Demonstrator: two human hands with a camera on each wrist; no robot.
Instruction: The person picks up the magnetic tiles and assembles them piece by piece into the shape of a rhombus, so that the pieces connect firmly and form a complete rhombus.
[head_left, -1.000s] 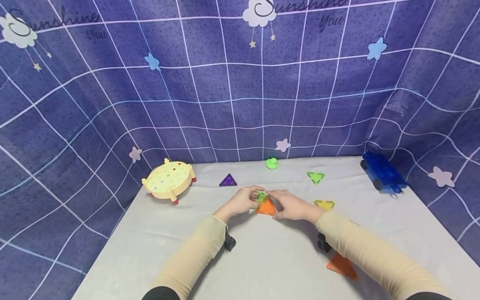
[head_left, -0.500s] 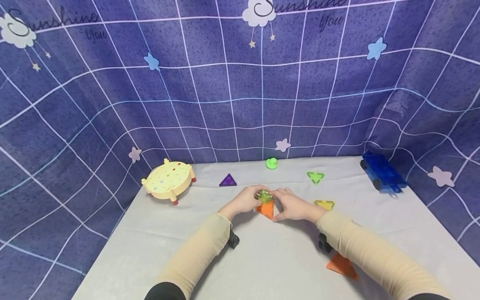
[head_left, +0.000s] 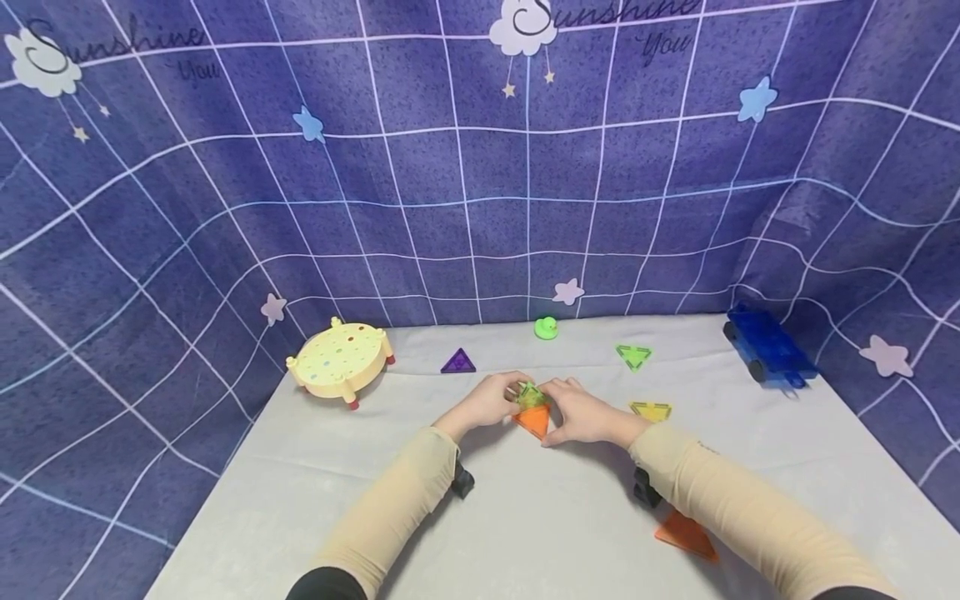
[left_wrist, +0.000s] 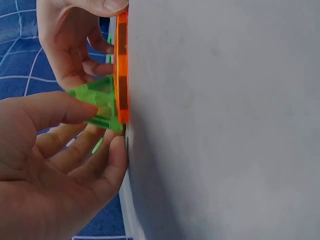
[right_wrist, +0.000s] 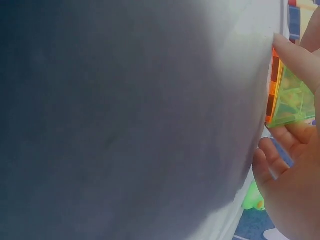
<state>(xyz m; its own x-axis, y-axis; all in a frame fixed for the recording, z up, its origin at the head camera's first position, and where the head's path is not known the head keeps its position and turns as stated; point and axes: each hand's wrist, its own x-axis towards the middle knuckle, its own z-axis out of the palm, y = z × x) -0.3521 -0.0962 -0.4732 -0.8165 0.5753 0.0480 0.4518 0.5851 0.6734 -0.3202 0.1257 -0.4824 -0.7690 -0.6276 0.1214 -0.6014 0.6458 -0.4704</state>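
Between the two hands, an orange triangular magnetic tile (head_left: 533, 421) lies flat on the table. Clear green triangular magnetic tiles (head_left: 532, 393) stand up on it, leaning together; the left wrist view shows a green tile (left_wrist: 102, 100) rising from the orange one. My left hand (head_left: 487, 400) pinches the green tile from the left, its thumb (left_wrist: 75, 109) on the tile's face. On the other side my right hand (head_left: 587, 412) holds the tiles, its thumb (right_wrist: 297, 57) at the orange tile's corner and fingers behind. The fingers partly hide the joined edges.
Loose around the hands lie a purple triangle (head_left: 458, 362), a green triangle (head_left: 633, 357), a yellow triangle (head_left: 651, 411) and an orange triangle (head_left: 686, 534). A green duck (head_left: 547, 327), yellow round toy table (head_left: 341, 360) and blue toy car (head_left: 767, 343) stand farther back.
The orange tile has turned so that one corner points toward the front right. The green tiles have shifted slightly right with my left hand. Both hands have stayed on the tiles.
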